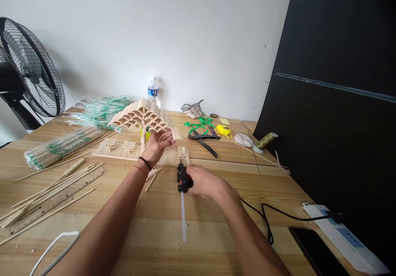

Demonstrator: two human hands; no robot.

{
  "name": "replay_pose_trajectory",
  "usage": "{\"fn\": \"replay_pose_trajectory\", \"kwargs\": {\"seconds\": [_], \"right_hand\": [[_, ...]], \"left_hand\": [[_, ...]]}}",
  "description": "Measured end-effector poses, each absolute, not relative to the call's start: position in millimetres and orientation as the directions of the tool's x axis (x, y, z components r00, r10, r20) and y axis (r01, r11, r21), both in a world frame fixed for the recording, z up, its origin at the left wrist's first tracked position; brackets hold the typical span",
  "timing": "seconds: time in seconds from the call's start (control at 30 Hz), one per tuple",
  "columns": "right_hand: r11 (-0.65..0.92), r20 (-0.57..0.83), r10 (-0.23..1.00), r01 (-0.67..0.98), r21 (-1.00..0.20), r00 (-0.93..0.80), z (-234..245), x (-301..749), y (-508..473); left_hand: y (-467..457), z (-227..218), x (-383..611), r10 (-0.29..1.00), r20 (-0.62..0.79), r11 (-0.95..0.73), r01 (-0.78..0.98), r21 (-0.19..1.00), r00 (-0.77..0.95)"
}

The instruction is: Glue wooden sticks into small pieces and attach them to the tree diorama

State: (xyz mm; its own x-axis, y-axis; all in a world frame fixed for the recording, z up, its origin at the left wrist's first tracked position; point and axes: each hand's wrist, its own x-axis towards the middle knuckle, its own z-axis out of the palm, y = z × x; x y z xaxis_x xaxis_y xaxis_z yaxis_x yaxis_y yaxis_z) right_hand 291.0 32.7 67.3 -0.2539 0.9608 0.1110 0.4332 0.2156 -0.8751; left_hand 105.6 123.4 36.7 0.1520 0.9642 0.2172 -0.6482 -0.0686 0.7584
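Observation:
A model tree (142,119) built from short wooden sticks stands on a stick base (169,157). My left hand (158,145) is under the right side of its canopy, fingers closed at a small panel of sticks (177,133). Whether that panel is joined to the canopy, I cannot tell. My right hand (204,181) grips a black hot glue gun (183,179), with a pale glue stick (183,218) protruding from its rear. The gun's nozzle points away from me, close to a small stick piece (182,152) on the base's right end. Two little stick tables (128,146) sit on its left part.
Loose sticks and a clear ruler (62,197) lie at left, before wrapped stick bundles (66,144). Pliers (204,142), a yellow tape measure (223,130) and a thread spool (266,142) lie behind. A black cable (266,216), phone (317,249) and power strip (346,239) occupy the right.

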Motion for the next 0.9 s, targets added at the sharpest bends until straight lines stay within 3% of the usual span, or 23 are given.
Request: {"fn": "replay_pose_trajectory", "kwargs": {"seconds": [0.03,0.07,0.23,0.43,0.9], "right_hand": [[0.206,0.067,0.958,0.507,-0.837,-0.28,75,297,33],[0.189,-0.011,0.958,0.662,-0.725,-0.285,85,304,32],[0.112,-0.019,0.988,0.793,-0.599,-0.155,126,345,30],[0.258,0.181,0.966,0.646,-0.718,-0.184,129,356,31],[0.322,0.216,0.944,0.568,-0.757,-0.247,119,348,39]], "left_hand": [[124,37,105,0.964,0.218,-0.067,-0.648,0.758,0.155],[125,36,104,0.964,0.216,-0.065,-0.648,0.759,0.156],[126,34,104,0.964,0.196,-0.036,-0.642,0.766,0.179],[117,42,104,0.937,0.2,0.024,-0.624,0.781,0.286],[113,46,104,0.901,0.224,0.057,-0.611,0.789,0.373]]}}
